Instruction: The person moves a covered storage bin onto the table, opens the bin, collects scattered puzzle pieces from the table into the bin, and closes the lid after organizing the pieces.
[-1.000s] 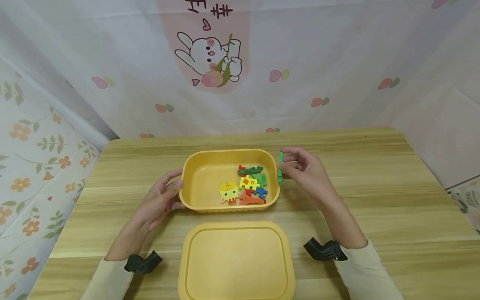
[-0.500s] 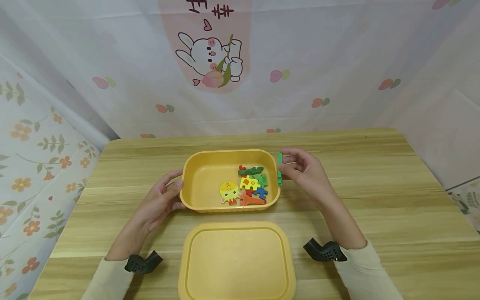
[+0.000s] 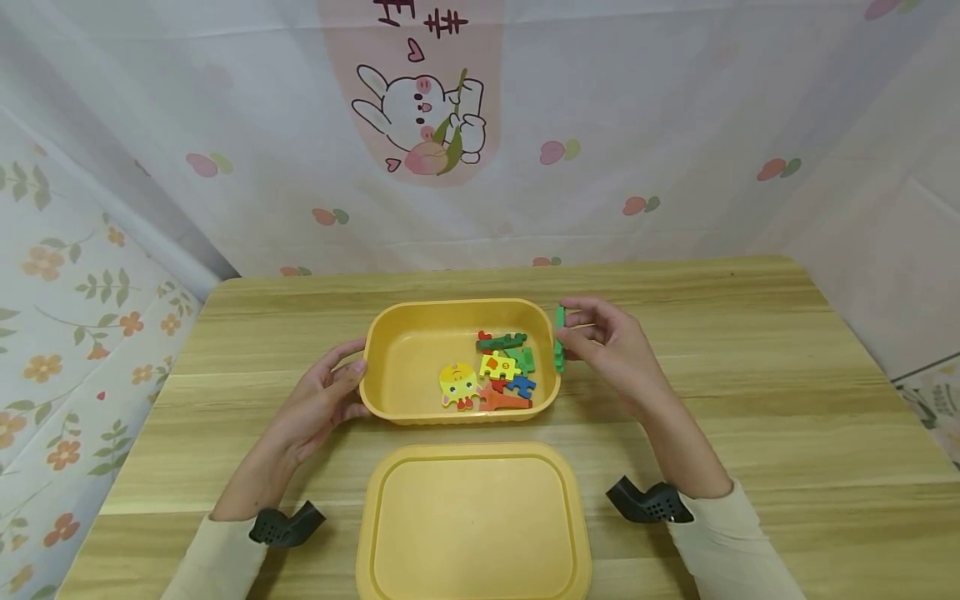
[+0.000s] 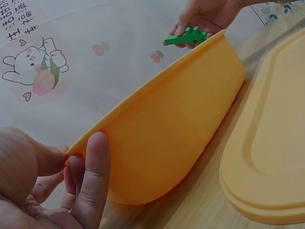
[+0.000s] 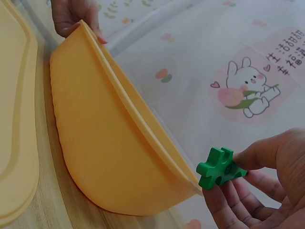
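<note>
A yellow plastic box (image 3: 405,321) stands uncovered on the table. My left hand (image 3: 318,400) pinches its left rim, thumb on top and fingers outside, as the left wrist view shows. Just beyond the right rim, my right hand (image 3: 615,346) holds a green puzzle piece (image 5: 220,167) between thumb and fingers, on edge in the head view. Inside the box, towards the right, lie several puzzle pieces: a yellow animal head (image 3: 458,383), a yellow body piece (image 3: 498,367), a dark green piece (image 3: 501,342), a blue one (image 3: 521,385) and an orange one (image 3: 506,400). Some overlap.
A yellow lid (image 3: 472,521) lies flat on the wooden table (image 3: 750,400) in front of the box. Behind the table hangs a pale printed cloth (image 3: 637,125), with a floral one (image 3: 75,333) at the left.
My right hand, with the green puzzle piece, has shifted very slightly left towards the box's rim. The left hand, box and lid look the same.
</note>
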Available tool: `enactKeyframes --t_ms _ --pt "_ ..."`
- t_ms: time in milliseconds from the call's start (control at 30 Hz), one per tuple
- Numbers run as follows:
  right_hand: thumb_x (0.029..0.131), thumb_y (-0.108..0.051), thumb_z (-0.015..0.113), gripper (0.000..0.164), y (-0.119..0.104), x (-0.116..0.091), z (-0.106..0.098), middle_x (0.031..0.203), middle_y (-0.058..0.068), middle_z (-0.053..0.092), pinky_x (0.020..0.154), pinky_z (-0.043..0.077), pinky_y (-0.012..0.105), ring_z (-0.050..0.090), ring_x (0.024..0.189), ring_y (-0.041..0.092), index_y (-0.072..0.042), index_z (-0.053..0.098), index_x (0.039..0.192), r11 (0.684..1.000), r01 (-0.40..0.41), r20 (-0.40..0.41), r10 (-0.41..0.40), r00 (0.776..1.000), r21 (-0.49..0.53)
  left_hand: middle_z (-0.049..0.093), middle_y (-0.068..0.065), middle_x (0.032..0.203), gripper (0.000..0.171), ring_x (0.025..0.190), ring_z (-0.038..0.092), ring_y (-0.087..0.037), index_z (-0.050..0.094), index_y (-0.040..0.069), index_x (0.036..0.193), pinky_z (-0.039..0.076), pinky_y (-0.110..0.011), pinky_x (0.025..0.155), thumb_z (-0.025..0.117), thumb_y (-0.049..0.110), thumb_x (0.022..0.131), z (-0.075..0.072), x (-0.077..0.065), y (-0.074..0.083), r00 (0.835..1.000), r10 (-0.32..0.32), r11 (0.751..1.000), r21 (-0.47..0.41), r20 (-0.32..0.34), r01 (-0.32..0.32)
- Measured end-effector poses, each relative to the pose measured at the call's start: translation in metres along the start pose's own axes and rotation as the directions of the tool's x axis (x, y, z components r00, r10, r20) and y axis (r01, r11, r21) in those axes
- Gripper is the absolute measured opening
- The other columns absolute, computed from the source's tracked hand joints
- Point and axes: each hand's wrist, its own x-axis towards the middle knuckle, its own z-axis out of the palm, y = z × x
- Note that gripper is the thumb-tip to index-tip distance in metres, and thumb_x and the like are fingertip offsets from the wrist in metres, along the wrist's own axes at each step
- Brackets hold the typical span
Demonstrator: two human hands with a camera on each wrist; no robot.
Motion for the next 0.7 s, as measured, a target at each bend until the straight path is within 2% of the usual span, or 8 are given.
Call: enactKeyframes --t_ms 133,367,700 --pt "0.101 -0.015 0.071 0.045 0.0008 0.0005 0.0011 0.117 0.008 0.060 0.088 0.066 0.033 0.067 0.094 0.009 -0.007 0.060 0.144 1.000 -0.004 -0.005 0.004 1.000 -0.013 0.070 0.009 0.114 0.060 0.089 0.070 -0.007 0.027 0.009 0.164 0.063 -0.022 0.075 0.053 0.024 0.113 -0.0009 0.0001 -0.0007 1.000 0.003 1.000 -0.005 0.002 -0.003" --pt "0.101 -0.015 0.071 0.047 0.0011 0.0008 0.0016 0.118 0.009 0.060 0.088 0.066 0.034 0.067 0.094 0.010 -0.005 0.058 0.145 1.000 -0.005 -0.004 0.005 1.000 -0.015 0.071 0.010 0.112 0.056 0.089 0.071 -0.007 0.031 0.011 0.162 0.063 -0.022 0.075 0.054 0.024 0.112 -0.0012 0.0003 -0.0012 1.000 0.008 1.000 -0.011 0.004 -0.008" --pt "0.102 -0.015 0.070 0.046 -0.0009 -0.0006 0.0020 0.119 0.010 0.060 0.088 0.066 0.033 0.067 0.097 0.011 -0.004 0.059 0.145 1.000 -0.003 -0.002 0.003 1.000 -0.017 0.070 0.010 0.113 0.058 0.089 0.070 -0.006 0.029 0.011 0.163 0.063 -0.021 0.074 0.053 0.024 0.112 0.0004 0.0003 -0.0004 1.000 -0.002 1.000 -0.011 -0.003 0.002"
